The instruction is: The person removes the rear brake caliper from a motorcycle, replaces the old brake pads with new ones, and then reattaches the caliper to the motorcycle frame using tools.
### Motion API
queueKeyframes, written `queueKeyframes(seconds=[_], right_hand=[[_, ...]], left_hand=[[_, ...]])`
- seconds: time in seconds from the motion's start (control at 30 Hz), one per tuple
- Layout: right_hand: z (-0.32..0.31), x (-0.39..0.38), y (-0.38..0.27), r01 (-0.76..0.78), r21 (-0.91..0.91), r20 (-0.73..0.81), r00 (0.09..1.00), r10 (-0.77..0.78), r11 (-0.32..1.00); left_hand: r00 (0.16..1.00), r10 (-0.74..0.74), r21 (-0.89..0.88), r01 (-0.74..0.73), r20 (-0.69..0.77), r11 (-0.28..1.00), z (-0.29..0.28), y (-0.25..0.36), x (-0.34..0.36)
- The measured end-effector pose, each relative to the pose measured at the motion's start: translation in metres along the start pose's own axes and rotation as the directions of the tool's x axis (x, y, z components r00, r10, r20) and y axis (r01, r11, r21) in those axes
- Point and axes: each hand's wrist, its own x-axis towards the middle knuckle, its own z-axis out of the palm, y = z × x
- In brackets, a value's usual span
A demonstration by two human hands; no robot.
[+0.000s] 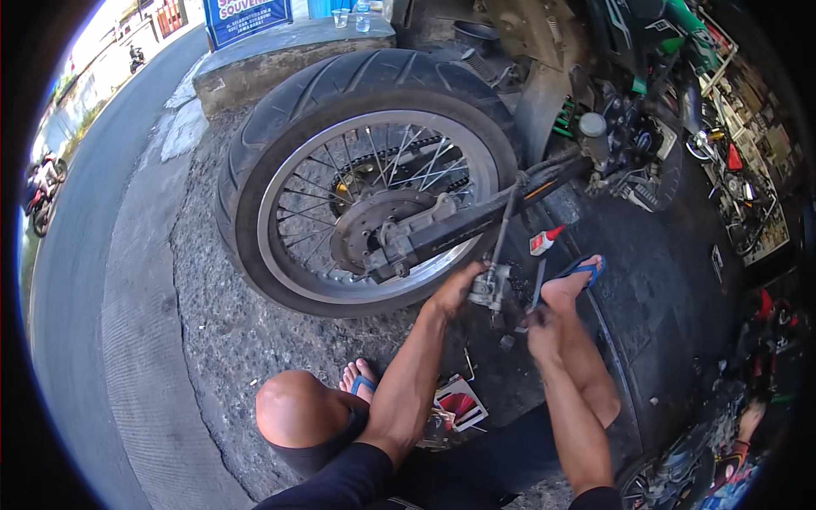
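My left hand (461, 289) is closed on a grey metal brake caliper (490, 291), held beside the lower right of the motorcycle's rear wheel (293, 276). A hose (505, 225) runs from the caliper up to the swingarm (476, 217). To the right of the caliper, my right hand (544, 333) has its fingers closed. A flat, pale metal strip (538, 285) sticks up from them; its exact kind is unclear. Just beyond the strip is a small white bottle with a red cap (544, 241). The brake disc (361, 223) shows at the wheel's hub.
Between my feet lie an opened red-and-white package (461, 403) and a thin tool (468, 364). The motorcycle's engine side (625, 140) is at the upper right. A concrete ledge (297, 55) carries two cups. More motorcycles (739, 183) stand right; the road (76, 280) runs along the left.
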Motion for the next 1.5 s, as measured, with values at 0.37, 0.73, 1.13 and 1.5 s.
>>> queueKeyframes(seconds=[0.37,0.73,1.13,1.5], right_hand=[[0.009,-0.024,-0.046,0.460,0.258,0.034,0.874,-0.484,0.849],[0.026,0.045,-0.210,0.848,0.082,0.402,0.452,-0.796,0.523],[0.072,0.080,-0.251,0.566,0.400,0.256,0.687,-0.680,0.721],[0.113,0.069,-0.241,0.759,-0.134,0.128,0.650,-0.749,0.637]], left_hand=[[0.976,0.010,0.215,0.038,-0.217,0.976,0.038,0.039,-0.064],[0.891,0.032,0.809,0.395,-0.453,0.436,0.118,0.197,-0.115],[0.709,0.701,0.992,-0.127,0.080,0.016,0.036,0.239,-0.129],[0.381,0.905,0.942,-0.329,0.191,-0.061,-0.013,0.187,-0.138]])
